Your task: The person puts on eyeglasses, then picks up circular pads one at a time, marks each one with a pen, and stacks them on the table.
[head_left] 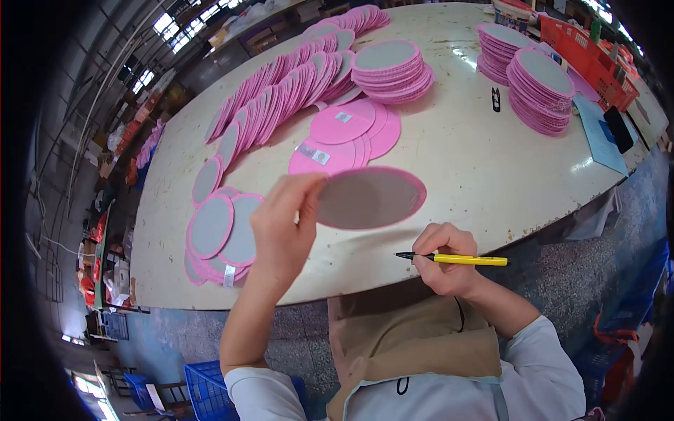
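Note:
My left hand [286, 217] is closed on the left edge of a round grey disc with a pink rim [372, 198], held tilted above the table. Between the fingers of my right hand [447, 258] is a yellow pen [470, 260] with a black tip that points left, toward the space under the disc. Just beyond the held disc lie several pink discs [344, 123], pink side up, some with small white labels. To the left of my left hand, a loose pile of grey-faced discs [210, 226] overlaps near the table edge, with a white tag sticking out.
Long leaning rows of discs [281, 91] run across the table's left side. A stack [386, 56] stands behind, two more [540, 91] at right. Black thread snips [496, 99], a phone [619, 130] on a blue sheet, and red baskets [586, 59] are at right. Blue crate [210, 389] on the floor.

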`<state>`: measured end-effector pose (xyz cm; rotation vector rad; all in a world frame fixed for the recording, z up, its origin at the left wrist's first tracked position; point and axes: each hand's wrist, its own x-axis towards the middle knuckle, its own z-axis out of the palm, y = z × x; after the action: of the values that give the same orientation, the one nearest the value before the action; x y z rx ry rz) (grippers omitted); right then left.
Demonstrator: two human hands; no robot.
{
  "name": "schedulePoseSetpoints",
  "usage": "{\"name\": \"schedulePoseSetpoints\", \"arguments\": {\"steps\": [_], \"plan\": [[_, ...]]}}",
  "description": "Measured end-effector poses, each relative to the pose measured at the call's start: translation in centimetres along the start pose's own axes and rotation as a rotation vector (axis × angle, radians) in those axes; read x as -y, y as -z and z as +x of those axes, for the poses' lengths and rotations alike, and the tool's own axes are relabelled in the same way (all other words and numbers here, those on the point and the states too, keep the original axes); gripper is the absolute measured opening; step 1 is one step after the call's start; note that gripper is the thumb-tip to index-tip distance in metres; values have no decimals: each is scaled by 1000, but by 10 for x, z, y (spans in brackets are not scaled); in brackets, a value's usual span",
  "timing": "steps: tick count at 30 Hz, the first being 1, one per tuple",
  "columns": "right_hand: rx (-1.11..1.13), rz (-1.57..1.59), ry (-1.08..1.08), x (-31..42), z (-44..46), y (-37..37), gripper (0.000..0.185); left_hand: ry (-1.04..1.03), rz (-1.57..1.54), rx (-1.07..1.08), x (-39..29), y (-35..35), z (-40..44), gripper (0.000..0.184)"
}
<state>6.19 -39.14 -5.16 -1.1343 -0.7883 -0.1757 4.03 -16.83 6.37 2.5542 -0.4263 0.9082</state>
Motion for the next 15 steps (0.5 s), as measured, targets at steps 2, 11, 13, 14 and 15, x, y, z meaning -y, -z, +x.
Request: {"name": "schedulePoseSetpoints", "arguments": {"steps": [2, 11, 13, 14, 15], "plan": [[35, -7, 12, 7, 3, -3, 16, 227, -124, 53, -2, 2, 4, 22], [81, -281, -416, -10, 8, -23, 11, 732, -495, 823, 21, -51, -34, 13], [96, -305, -445, -15, 5, -21, 12, 751, -549, 819, 23, -55, -39, 13], [107, -324, -461, -18, 5, -21, 12, 761, -591, 811, 25, -57, -40, 13], [118, -341, -476, -20, 4, -21, 12, 773, -632, 802, 27, -57, -42, 13]]}}
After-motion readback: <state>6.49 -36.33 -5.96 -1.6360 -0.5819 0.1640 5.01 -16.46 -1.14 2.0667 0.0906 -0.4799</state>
